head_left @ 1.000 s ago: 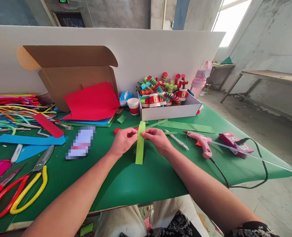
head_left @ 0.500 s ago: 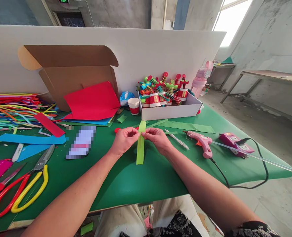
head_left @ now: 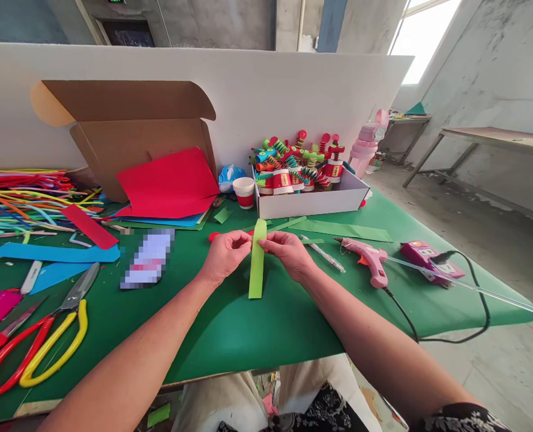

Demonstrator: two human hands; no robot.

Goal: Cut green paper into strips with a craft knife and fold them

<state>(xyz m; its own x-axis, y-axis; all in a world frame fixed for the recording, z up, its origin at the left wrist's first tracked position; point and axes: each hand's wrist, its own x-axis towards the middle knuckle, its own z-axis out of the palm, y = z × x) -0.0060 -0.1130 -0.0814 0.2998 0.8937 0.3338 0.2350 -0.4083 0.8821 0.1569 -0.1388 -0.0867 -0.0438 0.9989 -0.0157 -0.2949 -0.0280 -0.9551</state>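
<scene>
A light green paper strip (head_left: 257,273) stands lengthwise between my hands, over the middle of the green table. My left hand (head_left: 224,255) is closed in a pinch at the strip's left edge. On the other edge, my right hand (head_left: 289,255) pinches the strip between thumb and fingers. Behind the hands lie narrow green paper pieces and a red round piece (head_left: 213,237), partly hidden. A white pen (head_left: 324,255) lies to the right of my right hand.
A pink glue gun (head_left: 368,258) with a cord lies at right, near a purple box (head_left: 428,264). Red-and-yellow scissors (head_left: 57,336) rest at left. At the back stand a white box (head_left: 314,204) of paper figures, a paper cup (head_left: 244,193) and a cardboard box (head_left: 143,141).
My left fingers have shifted slightly left along the strip's edge. The strip and my right hand stay almost in place.
</scene>
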